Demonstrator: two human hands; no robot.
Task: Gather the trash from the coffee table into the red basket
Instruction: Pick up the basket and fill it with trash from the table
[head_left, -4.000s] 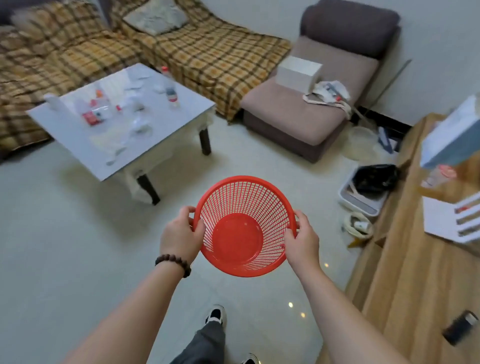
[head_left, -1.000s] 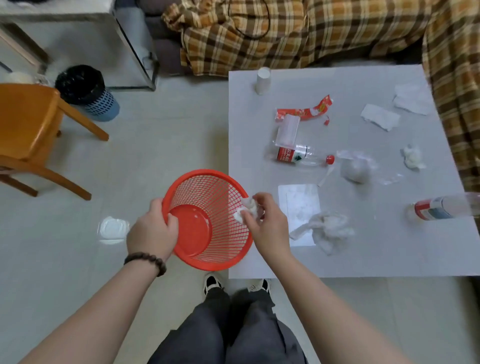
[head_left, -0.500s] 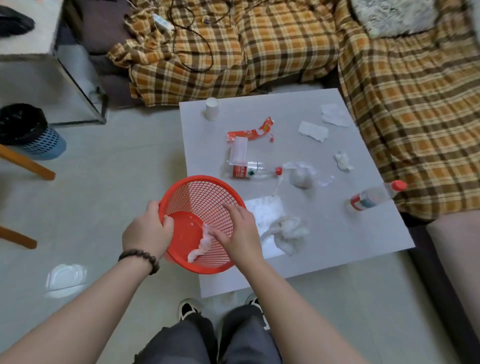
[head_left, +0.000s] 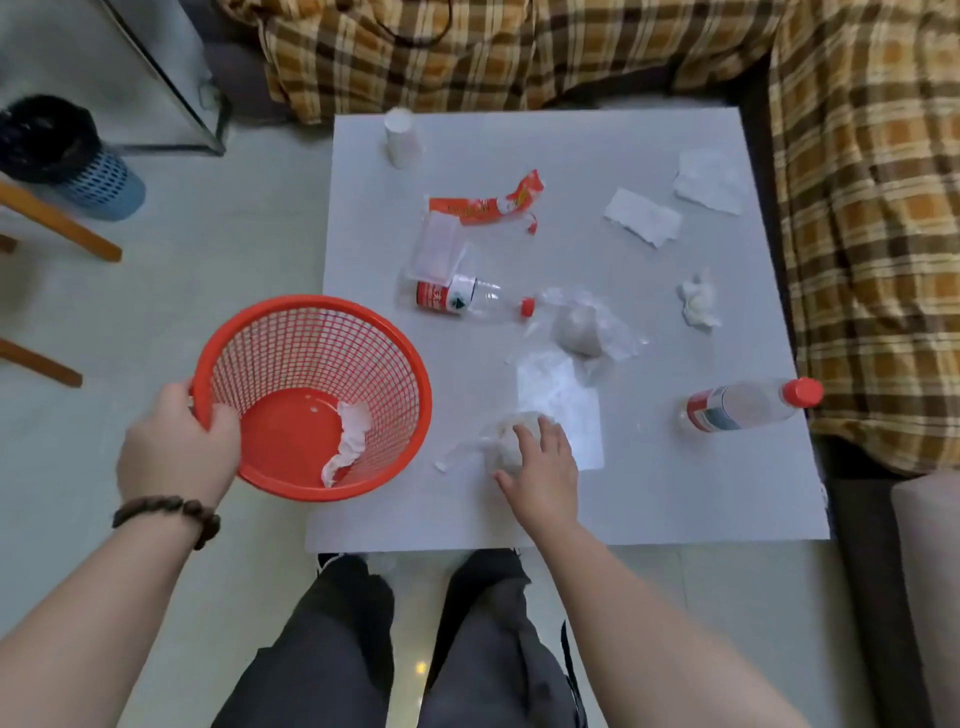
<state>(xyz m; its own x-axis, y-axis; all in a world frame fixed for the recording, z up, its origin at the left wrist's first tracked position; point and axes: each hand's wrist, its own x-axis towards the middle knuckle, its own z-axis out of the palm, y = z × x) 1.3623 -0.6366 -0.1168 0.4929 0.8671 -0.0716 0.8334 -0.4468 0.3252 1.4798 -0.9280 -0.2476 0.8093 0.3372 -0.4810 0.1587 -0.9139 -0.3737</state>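
Since half a second ago your right hand (head_left: 540, 467) has left the red basket (head_left: 311, 397) and dropped onto the worktop (head_left: 675, 493), while the tissue strip (head_left: 348, 441) it carried now lies inside the basket against the near wall. Your right hand rests fingers spread over a crumpled white wad (head_left: 511, 441) near the front edge, touching it; you have not clenched around it. Your left hand (head_left: 176, 452) is clenched on the basket's near-left rim, holding it tilted at the worktop's left edge.

The rest of the trash is spread across the worktop: a lying bottle (head_left: 467, 301) with a red cap near the middle, a red wrapper (head_left: 488, 205) behind it, a paper cup (head_left: 400, 136) at the far left, a clear bag (head_left: 582, 325) beside the bottle's cap, flat tissues (head_left: 641, 215) and a small wad (head_left: 698, 304) toward the right, and a second bottle (head_left: 748, 405) at the right edge.
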